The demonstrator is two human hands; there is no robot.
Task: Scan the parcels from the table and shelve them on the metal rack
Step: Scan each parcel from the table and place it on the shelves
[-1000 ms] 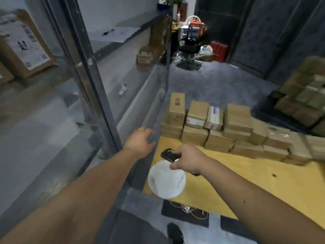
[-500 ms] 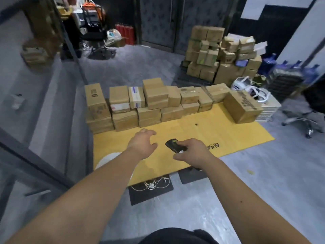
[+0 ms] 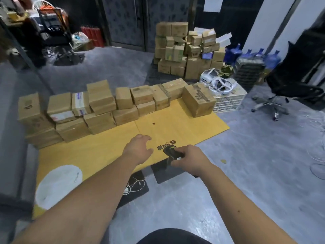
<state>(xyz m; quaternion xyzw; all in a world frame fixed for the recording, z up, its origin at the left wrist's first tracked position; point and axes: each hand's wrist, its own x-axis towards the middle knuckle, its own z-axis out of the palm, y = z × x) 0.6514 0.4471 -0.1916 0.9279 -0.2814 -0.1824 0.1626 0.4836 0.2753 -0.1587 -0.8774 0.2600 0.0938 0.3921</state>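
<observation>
Grey concrete floor [image 3: 246, 173] surrounds a low desk [image 3: 98, 148] topped with yellow board, and a second heap of cartons [image 3: 186, 53] stands further back near four blue water bottles [image 3: 253, 53]. Since a second ago the view has swung right, away from the glass partition, and since half a second ago it has closed in on the desk; both arms keep much the same pose. Parcels [image 3: 100, 106] sit in a stacked row along the far edge of the desk, roughly fifteen cartons, though the exact count is unclear where they overlap; one larger carton [image 3: 198, 99] ends the row at the right. One white round disc [image 3: 58, 185] lies on the near left corner. One white plastic crate [image 3: 226, 101] sits beside the desk. The left hand [image 3: 139, 148] hovers above the yellow board, fingers loosely spread and holding nothing. The right hand [image 3: 190, 161] has its fingers wrapped around one black scanner [image 3: 171, 152], which points toward the parcels.
</observation>
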